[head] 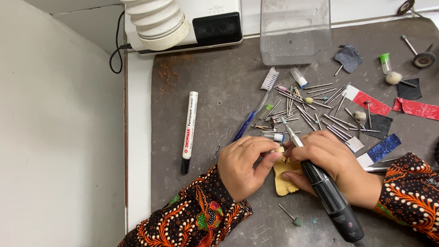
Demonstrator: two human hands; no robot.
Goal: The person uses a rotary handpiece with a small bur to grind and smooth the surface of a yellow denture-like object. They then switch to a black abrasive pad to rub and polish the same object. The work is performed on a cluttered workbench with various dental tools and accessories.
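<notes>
Yellow cast [284, 182] under fingers [268, 156] — handpiece [322, 189] gripped

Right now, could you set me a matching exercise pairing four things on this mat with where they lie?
Things:
1. marker pen
2. clear plastic box
3. handpiece
4. yellow cast

Places:
A. gripped in the right hand
B. at the mat's far edge
C. lying alone, left of the burs
D. under both hands, the left hand on it

Pairs: 1-C, 2-B, 3-A, 4-D
</notes>
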